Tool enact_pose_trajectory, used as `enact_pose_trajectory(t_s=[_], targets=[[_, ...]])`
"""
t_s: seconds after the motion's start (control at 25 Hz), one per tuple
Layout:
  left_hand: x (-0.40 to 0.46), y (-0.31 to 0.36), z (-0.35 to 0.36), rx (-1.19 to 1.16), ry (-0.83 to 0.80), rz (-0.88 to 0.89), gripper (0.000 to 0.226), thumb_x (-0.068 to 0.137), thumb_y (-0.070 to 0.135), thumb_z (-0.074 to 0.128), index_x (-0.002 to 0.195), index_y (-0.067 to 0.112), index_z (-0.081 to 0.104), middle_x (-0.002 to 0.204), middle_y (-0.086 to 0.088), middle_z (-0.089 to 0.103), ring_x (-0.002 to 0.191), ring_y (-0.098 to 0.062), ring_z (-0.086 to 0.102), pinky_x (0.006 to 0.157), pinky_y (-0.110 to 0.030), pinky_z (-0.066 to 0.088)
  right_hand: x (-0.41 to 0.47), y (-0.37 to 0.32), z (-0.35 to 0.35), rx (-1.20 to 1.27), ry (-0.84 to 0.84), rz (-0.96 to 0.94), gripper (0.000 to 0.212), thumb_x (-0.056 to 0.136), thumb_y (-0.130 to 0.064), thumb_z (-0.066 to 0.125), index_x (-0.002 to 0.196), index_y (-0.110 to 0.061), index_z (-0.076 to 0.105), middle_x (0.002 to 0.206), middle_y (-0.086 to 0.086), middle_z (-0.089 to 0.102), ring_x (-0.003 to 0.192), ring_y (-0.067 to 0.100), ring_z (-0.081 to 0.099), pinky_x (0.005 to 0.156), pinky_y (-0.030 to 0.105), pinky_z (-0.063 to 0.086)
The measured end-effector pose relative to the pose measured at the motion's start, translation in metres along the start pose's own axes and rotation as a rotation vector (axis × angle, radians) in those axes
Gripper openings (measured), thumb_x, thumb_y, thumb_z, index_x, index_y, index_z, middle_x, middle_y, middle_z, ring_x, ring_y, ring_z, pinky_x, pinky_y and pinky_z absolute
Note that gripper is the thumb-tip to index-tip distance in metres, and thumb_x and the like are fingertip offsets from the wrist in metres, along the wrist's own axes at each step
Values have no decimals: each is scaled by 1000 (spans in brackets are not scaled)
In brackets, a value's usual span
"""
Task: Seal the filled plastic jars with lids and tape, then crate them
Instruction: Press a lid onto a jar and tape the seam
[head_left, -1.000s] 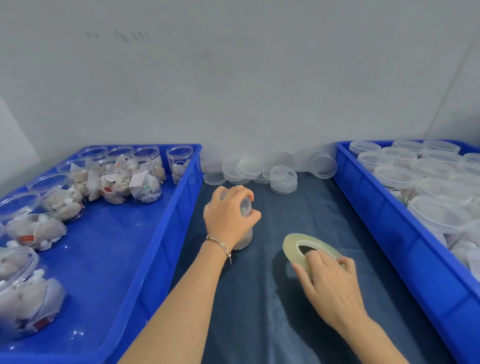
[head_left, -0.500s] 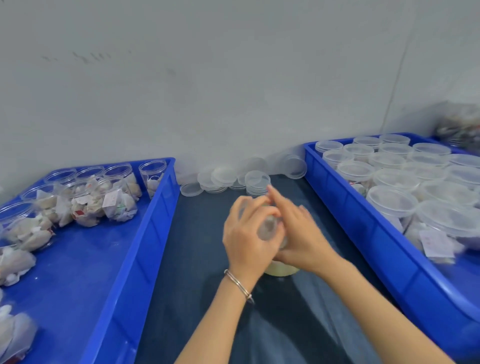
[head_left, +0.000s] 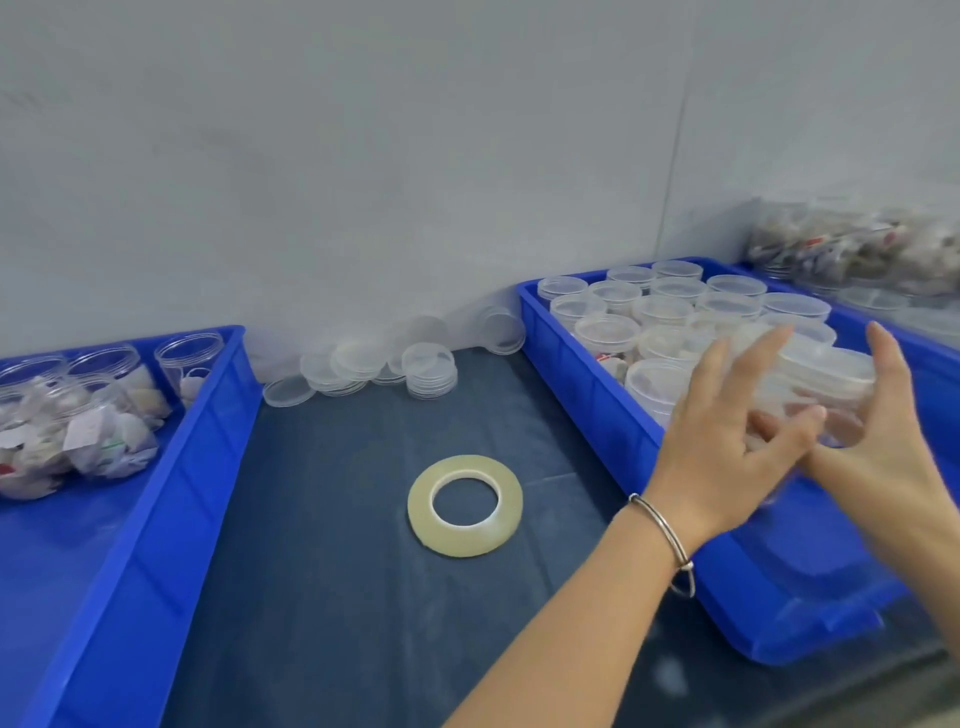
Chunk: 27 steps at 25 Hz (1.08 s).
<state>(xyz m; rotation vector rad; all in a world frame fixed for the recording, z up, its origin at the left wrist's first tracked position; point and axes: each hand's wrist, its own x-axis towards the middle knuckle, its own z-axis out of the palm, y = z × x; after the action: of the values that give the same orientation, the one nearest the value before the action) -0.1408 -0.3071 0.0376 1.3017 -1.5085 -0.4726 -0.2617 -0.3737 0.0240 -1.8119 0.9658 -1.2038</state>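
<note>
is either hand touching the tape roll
No, the tape roll lies alone on the mat while both hands are over the right crate.

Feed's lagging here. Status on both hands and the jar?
Both hands over right crate: left hand open, right hand grip round sealed jar. Tape roll flat on mat, untouched. Nothing in the way.

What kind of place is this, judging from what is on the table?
Probably a small packing workstation, not a home kitchen. Two blue crates hold many alike plastic jars, loose clear lids are stacked by the wall, and a tape roll lies on the dark table cover between the crates.
</note>
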Motion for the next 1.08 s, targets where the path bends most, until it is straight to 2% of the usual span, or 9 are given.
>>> enact_pose_trajectory(t_s=[0.08, 0.2, 0.36, 0.44, 0.56, 0.68, 0.76, 0.88, 1.08], targets=[[13, -3, -1, 72, -22, -20, 56, 97, 28, 52, 147, 35, 28, 157, -5, 15, 144, -23, 19, 113, -46, 29, 12, 0, -3, 156, -103, 107, 85, 71, -18, 78, 120, -70, 33, 119, -7, 54, 101, 0, 61, 69, 26, 58], [26, -10, -7, 108, -87, -37, 57, 98, 19, 50, 148, 31, 27, 152, -12, 24, 139, -26, 26, 113, -43, 29, 26, 3, -9, 203, -163, 201, 61, 58, -36, 76, 105, -65, 48, 116, -1, 58, 100, 12, 65, 62, 25, 58], [19, -28, -8, 113, -199, -143, 81, 87, -2, 53, 151, 31, 15, 145, -15, 34, 126, -28, 40, 104, -37, 38, 37, 30, -8, -175, -132, 69, 75, 61, -23, 87, 119, -49, 46, 125, -3, 53, 108, 15, 53, 89, 39, 47], [17, -35, -5, 197, -251, -159, 88, 85, -3, 57, 152, 27, 9, 145, -16, 34, 127, -31, 40, 102, -41, 40, 42, 40, -6, -380, -128, 6, 81, 62, -18, 87, 128, -37, 42, 124, -6, 49, 107, 15, 46, 86, 38, 41], [23, -41, 3, 351, -303, -158, 78, 87, 4, 58, 151, 13, 14, 153, -16, 19, 140, -35, 17, 113, -42, 26, 56, 46, -6, -445, -159, 22, 85, 61, -23, 88, 131, -32, 39, 124, -2, 50, 108, 21, 48, 82, 38, 40], [26, -48, 8, 595, -324, -247, 75, 91, 22, 56, 151, 9, 11, 160, -11, -6, 144, -35, -16, 119, -43, 0, 65, 59, 0, -572, -285, 93, 100, 63, -16, 87, 144, -16, 29, 139, 16, 45, 125, 33, 42, 98, 43, 38], [27, -55, 8, 679, -316, -272, 76, 92, 29, 52, 151, 9, 8, 159, -14, -9, 144, -32, -20, 118, -46, -4, 66, 63, 2, -592, -335, 102, 100, 67, -8, 83, 148, -12, 24, 144, 20, 39, 133, 35, 33, 107, 46, 31], [28, -60, 11, 712, -359, -323, 75, 94, 32, 45, 153, 16, 1, 159, -6, -17, 143, -26, -26, 110, -64, -7, 69, 67, -2, -555, -356, 99, 95, 72, -2, 78, 149, -9, 22, 148, 18, 35, 135, 33, 33, 106, 40, 30], [26, -64, 3, 618, -384, -334, 74, 95, 41, 44, 153, 21, 2, 159, 3, -20, 142, -20, -29, 107, -70, -4, 80, 71, 15, -694, -231, 103, 91, 77, -22, 77, 148, -8, 21, 138, 35, 38, 129, 45, 36, 103, 50, 33]])
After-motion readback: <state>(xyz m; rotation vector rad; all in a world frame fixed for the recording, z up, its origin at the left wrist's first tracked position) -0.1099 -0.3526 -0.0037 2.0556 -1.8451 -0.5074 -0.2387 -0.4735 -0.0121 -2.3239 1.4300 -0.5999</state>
